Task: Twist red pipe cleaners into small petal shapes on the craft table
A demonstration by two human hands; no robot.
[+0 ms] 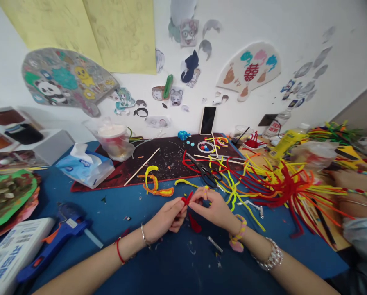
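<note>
The left hand [168, 215] and right hand [212, 207] both pinch one small red fuzzy piece [187, 199] in their fingertips, held between them over the blue table [159, 262]. Near them lie one red scrap [195, 224], one orange-and-yellow fuzzy shape [166, 191], one pair of black scissors [206, 172] and, rightward, fuzzy stems [284, 186] too tangled to count. Farther out are one blue glue gun [60, 234], one tissue pack [88, 169] and one upright phone [208, 120].

Bright red on the little fuzzy piece [188, 199]. Blue on most of the desk [159, 270] and on the glue gun [59, 235]. Orange and yellow on the curly fuzzy shape [166, 192]. Red, yellow and orange on the fuzzy sticks [286, 182]. Twisty pink and yellow on the wristband [242, 230].
</note>
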